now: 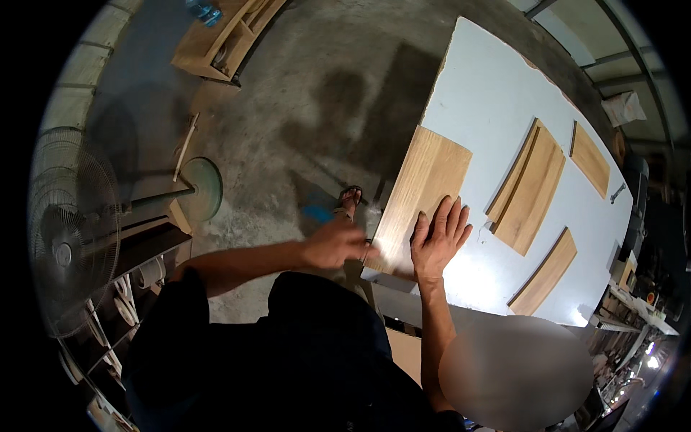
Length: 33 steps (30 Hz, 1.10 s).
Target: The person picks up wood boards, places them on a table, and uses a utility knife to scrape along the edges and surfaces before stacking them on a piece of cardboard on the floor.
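Observation:
A light wooden board (425, 187) lies flat along the left edge of a white table top (489, 79). My right hand (437, 241) rests on the board's right side, palm down with fingers stretched out. At the board's near left edge is my left hand (338, 243), smeared by motion. Its fingers reach toward the edge, and whether they hold anything cannot be made out. To the right of my right hand, two overlapping wooden pieces (533, 194) lie on the table.
More wooden strips lie farther right, one near (545, 272) and one far (590, 160), beside a small metal tool (617, 192). A standing fan (68, 241) with a green base (201, 189) is at left. A wooden cabinet (223, 43) stands beyond on the concrete floor (288, 108).

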Tool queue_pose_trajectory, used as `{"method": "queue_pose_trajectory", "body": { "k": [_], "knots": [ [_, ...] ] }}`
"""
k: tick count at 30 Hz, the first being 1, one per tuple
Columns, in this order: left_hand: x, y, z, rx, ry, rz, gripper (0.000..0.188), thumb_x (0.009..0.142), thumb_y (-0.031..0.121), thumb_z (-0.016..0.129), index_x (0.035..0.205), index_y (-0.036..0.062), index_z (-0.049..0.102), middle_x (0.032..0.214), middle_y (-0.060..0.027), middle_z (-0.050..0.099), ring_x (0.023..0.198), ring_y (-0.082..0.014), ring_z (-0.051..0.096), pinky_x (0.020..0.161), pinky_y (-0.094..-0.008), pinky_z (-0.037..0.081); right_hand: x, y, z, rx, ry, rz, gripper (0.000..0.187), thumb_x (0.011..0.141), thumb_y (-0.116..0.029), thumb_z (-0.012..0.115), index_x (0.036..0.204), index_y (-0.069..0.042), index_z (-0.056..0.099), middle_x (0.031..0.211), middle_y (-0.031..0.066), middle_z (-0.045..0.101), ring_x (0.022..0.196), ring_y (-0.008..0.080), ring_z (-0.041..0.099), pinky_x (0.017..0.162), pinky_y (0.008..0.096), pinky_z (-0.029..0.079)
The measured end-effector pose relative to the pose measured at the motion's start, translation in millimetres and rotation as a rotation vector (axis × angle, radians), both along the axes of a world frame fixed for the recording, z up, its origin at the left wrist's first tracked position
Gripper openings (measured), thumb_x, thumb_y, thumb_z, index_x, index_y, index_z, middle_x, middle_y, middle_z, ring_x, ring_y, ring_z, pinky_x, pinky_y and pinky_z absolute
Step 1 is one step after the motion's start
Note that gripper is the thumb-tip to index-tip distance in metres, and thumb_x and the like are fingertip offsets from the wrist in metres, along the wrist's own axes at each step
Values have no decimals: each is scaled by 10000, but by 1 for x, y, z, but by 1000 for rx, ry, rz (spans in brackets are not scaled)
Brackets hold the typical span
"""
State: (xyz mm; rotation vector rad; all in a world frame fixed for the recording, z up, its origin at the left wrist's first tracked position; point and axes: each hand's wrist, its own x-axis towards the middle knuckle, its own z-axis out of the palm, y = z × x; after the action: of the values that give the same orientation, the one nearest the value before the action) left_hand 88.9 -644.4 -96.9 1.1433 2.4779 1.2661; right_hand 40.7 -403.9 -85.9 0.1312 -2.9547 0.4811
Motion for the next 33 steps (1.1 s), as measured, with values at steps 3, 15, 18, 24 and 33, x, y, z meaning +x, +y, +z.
{"method": "queue_pose_trajectory", "body": {
  "k": [3,15,18,24,33],
  "knots": [
    [53,-10,0,-109,50,-227,489,869,43,535,1342,170,543,959,-98,593,865,-261,585,788,-398,471,0,-2,-4,-10,20,-10,590,946,-389,519,1433,-72,419,1460,211,393,1391,416,276,1118,587,136],
    [-40,28,11,56,-690,516,271,769,157,724,918,-42,616,747,-77,625,607,-152,596,543,-320,485,-6,9,8,-279,-58,-28,645,912,-276,606,1439,-6,350,1437,212,414,1361,391,327,1127,538,186],
    [-38,31,26,207,-821,498,221,801,97,689,933,-64,616,781,-81,626,600,-130,604,492,-293,495,-15,9,33,-836,-213,-137,695,876,-142,668,1431,67,304,1383,209,468,1275,329,444,1072,451,323],
    [-48,35,55,365,-937,493,205,822,63,660,970,-73,623,831,-91,645,642,-115,613,534,-291,525,-34,42,20,-1347,-345,-382,532,858,-47,697,1295,127,450,1012,86,622,809,134,577,694,252,496],
    [-39,32,33,379,-987,599,274,810,110,684,1020,-61,639,755,-55,642,622,-79,547,511,-260,436,-36,22,26,-1609,-298,-406,227,925,-20,598,1135,65,606,697,-42,542,511,23,370,453,196,291]
  ]
}}
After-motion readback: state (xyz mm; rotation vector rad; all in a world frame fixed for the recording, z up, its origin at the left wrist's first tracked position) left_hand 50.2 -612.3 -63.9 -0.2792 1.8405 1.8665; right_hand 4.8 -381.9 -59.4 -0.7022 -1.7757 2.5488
